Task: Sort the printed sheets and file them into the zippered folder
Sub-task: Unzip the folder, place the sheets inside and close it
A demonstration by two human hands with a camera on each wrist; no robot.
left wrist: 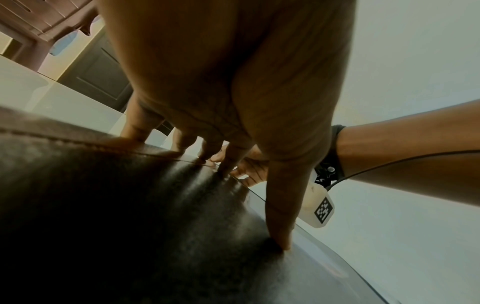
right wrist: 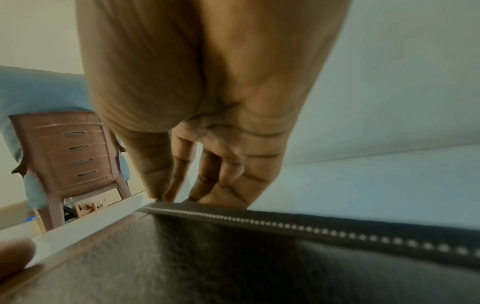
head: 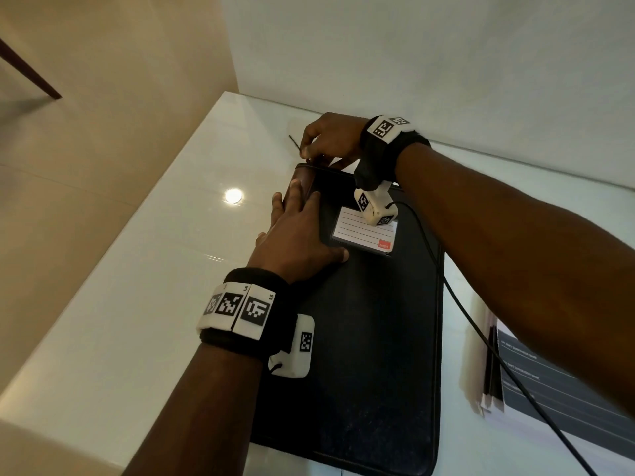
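Forearms fill the lower head view, each with a black wrist band carrying printed markers. Black zippered folder [head: 371, 355] lies flat on the white glossy worktop [head: 137, 269]; its near corner is partly cut off by the left forearm.

Left hand [head: 295, 235] — fingers straight and spread, pressing flat on the folder's far left corner; grip released, nothing held. Left wrist view confirms fingertips [left wrist: 281, 242] bearing on the dark cover.

Right hand [head: 330, 139] at the folder's far edge: thumb and forefinger pinched together at the end of the zipper [right wrist: 311, 228], the other fingers curled. The zipper pull [right wrist: 159, 199] itself is almost hidden between the fingertips; only a small dark speck shows. A thin dark strand sticks out beyond the hand in the head view — cannot tell what it is.

Label card [head: 366, 231] with ruled lines sits in a clear pocket on the cover, partly covered by the right wrist camera.

Printed sheets [head: 536, 383] lie on the worktop right of the folder, largely hidden under the right forearm; print unreadable. A black cable [head: 481, 338] crosses them.

Brown plastic chair [right wrist: 70, 156] shows beyond the worktop edge.
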